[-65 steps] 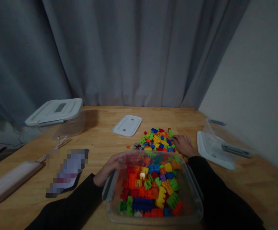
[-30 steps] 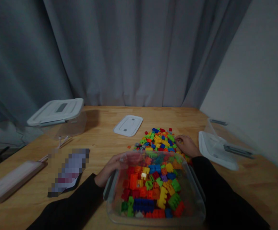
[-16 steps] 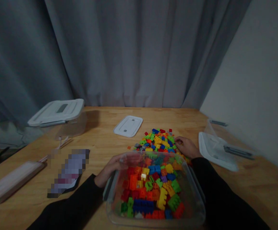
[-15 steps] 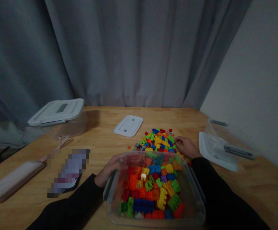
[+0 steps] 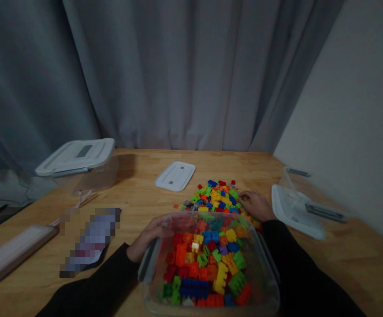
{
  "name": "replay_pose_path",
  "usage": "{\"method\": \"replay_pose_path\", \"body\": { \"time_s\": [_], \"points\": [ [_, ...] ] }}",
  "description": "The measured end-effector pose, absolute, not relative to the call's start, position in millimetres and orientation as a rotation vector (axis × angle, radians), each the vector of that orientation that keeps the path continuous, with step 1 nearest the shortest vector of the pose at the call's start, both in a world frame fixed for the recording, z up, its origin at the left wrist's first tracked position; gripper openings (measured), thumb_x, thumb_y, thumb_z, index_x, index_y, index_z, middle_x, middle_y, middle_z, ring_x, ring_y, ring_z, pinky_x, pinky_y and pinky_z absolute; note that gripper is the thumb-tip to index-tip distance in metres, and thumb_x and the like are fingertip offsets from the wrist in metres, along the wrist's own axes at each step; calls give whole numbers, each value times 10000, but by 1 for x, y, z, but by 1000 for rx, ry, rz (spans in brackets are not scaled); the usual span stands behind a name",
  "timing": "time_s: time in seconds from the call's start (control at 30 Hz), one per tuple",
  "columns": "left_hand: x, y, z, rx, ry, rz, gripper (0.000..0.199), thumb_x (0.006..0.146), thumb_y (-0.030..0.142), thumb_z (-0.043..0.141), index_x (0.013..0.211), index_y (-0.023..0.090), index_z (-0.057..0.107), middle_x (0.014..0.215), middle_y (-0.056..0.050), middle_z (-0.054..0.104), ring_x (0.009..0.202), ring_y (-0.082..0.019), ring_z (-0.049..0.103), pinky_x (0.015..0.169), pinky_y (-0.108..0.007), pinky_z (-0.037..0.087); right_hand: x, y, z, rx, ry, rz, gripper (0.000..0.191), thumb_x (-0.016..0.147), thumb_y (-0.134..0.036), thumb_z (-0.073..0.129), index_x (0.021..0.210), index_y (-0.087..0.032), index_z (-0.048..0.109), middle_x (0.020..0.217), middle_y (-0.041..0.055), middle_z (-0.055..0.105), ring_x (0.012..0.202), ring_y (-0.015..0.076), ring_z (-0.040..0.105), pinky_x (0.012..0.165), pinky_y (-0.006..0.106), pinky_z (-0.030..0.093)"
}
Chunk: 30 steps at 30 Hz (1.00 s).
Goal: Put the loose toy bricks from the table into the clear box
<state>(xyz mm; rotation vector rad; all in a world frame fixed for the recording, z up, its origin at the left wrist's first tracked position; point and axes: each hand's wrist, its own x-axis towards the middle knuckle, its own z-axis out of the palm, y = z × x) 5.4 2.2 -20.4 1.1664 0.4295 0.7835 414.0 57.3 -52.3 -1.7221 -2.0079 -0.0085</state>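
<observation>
Against right fingers (image 5: 245, 198), loose bricks (image 5: 215, 196)

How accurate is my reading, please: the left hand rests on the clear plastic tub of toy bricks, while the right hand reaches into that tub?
Not quite: the head view shows the right hand outside the clear plastic tub, at the loose pile of bricks on the wooden table. The left hand does rest on the tub.

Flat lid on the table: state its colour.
The lid is white with two small grey marks, clearest in the head view.
</observation>
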Motion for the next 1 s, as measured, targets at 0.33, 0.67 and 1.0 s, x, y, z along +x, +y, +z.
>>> {"method": "replay_pose_path", "body": {
  "time_s": [0.33, 0.67, 1.0],
  "points": [
    [4, 8, -27, 1221, 406, 752, 614, 744, 194, 611, 1353, 142, 668, 1398, -192, 665, 1359, -420, 555, 1201, -643, 268, 420, 64, -57, -1678, -1976, 76, 291, 951, -379, 554, 980, -196, 779, 1022, 86, 798, 955, 244, 724, 873, 339, 523],
    [3, 5, -25, 1203, 449, 758, 569, 756, 173, 615, 1319, 154, 696, 1376, -169, 687, 1332, -399, 582, 1201, -607, 290, 423, 65, -61, -1579, -2029, 116, 303, 940, -422, 585, 948, -192, 781, 1013, 98, 786, 988, 264, 700, 935, 380, 496],
    [0, 8, -31, 1192, 449, 749, 591, 759, 185, 622, 1346, 139, 672, 1378, -183, 682, 1335, -404, 579, 1194, -586, 303, 420, 62, -47, -1495, -1990, 127, 269, 942, -395, 601, 930, -189, 773, 993, 95, 765, 972, 253, 681, 926, 386, 490]
  ]
}}
